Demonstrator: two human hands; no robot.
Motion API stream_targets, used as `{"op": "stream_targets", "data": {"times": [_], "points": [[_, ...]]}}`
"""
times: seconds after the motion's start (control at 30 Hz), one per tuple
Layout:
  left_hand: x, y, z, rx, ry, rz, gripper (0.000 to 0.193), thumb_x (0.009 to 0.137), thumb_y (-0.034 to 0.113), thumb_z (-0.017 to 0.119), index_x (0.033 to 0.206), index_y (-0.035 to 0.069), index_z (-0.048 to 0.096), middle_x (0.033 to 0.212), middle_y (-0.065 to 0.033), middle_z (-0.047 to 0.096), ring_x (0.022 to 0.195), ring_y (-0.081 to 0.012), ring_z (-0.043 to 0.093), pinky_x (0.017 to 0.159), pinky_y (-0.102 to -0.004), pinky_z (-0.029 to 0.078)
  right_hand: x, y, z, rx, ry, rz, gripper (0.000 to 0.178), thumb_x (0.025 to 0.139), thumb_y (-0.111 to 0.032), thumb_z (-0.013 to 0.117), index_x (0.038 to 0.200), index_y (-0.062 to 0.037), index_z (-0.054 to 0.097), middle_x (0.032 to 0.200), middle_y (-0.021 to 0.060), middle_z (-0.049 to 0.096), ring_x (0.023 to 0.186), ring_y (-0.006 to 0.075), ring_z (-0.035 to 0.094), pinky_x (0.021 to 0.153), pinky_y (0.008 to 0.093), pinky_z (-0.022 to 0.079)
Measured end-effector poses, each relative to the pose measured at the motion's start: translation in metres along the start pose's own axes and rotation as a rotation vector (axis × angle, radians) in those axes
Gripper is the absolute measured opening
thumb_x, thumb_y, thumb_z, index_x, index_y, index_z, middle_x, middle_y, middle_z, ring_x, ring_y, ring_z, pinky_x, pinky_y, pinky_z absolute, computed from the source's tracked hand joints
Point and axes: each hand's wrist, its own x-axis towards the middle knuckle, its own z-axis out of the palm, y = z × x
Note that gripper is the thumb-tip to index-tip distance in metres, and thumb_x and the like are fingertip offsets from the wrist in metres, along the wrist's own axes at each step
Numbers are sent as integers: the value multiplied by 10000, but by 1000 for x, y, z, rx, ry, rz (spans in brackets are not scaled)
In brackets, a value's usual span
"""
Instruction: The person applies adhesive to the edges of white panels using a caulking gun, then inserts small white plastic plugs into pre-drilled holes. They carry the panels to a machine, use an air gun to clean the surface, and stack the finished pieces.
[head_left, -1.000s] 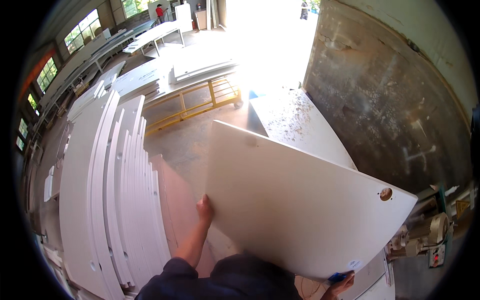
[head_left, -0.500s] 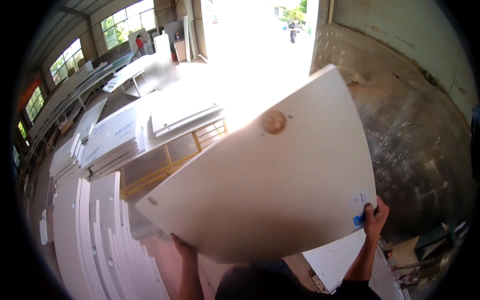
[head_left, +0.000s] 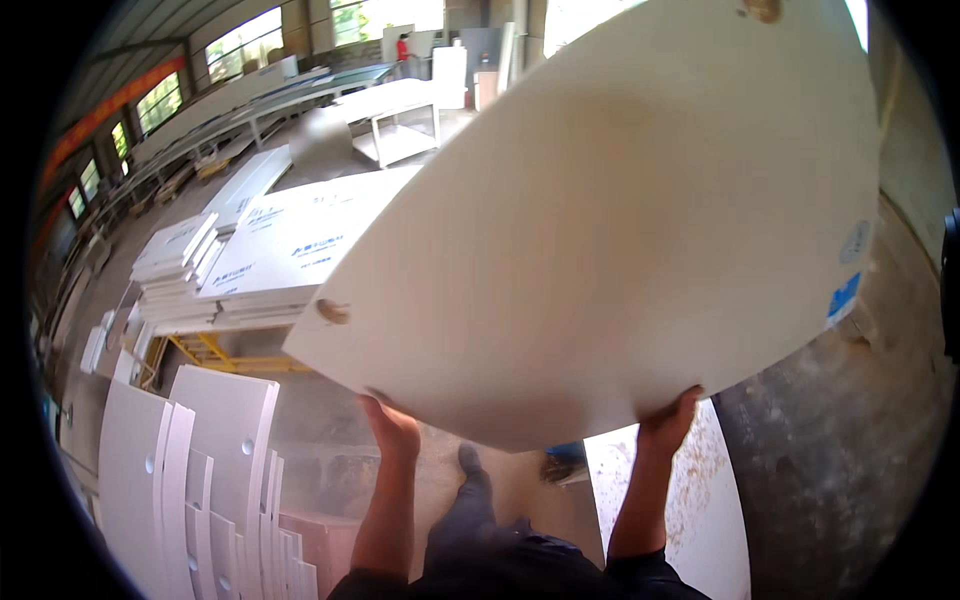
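Observation:
A large white panel [head_left: 600, 230] is held up in front of me, tilted, filling the middle and upper right. It has a brown round mark near its far edge, a smaller hole near its left corner and a blue label at its right. My left hand [head_left: 393, 425] grips the near edge towards the left corner, its fingertips hidden behind the panel. My right hand [head_left: 670, 422] grips the same edge farther right, fingers partly hidden. Below my right forearm lies a white board [head_left: 690, 490] with brown specks.
Several narrow white boards [head_left: 225, 410] stand at the lower left. Stacked white panels [head_left: 290, 240] lie beyond them over a yellow frame [head_left: 235, 358]. A white table [head_left: 395, 140] stands farther back, and a person in red [head_left: 403, 47] is by the windows.
The panel has swung up and its right side has risen. My right hand has moved from the right side to the near edge. The view has turned left.

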Motion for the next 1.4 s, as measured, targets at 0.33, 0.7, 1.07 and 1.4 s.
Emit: {"op": "stream_targets", "data": {"times": [0.33, 0.7, 1.07, 1.4], "points": [[228, -19, 212, 262, -756, 16, 768, 918, 549, 620, 1343, -65, 442, 1290, -175, 552, 1193, -258, 542, 1012, -386, 429, 312, -47, 111, -713, -216, -243, 561, 876, -398, 749, 1140, 65, 575, 1002, 85, 655, 908, 173, 628, 836, 326, 496], [209, -350, 133, 477, 54, -870, 716, 894, 649, 584, 1179, -4, 651, 909, -92, 646, 774, -205, 621, 734, -357, 521, 539, 275, 291, -1742, -731, 56, 307, 760, -216, 821, 818, 45, 671, 697, 117, 679, 620, 164, 628, 599, 331, 522], [316, -463, 164, 405, 551, -1154, 633, 867, 406, 742, 1255, -50, 538, 1185, -133, 563, 1033, -274, 619, 826, -439, 607, 700, 613, 311, -1729, -1315, 321, 608, 737, -519, 818, 930, 47, 706, 833, 164, 710, 785, 220, 668, 740, 367, 536], [365, -517, 153, 741, 401, -806, 525, 878, 579, 619, 917, 60, 690, 714, -99, 629, 637, -270, 634, 645, -456, 518, 769, 796, 308, -1637, -1549, 380, 502, 790, -401, 799, 973, 56, 704, 852, 124, 716, 800, 203, 647, 751, 358, 518]]}}
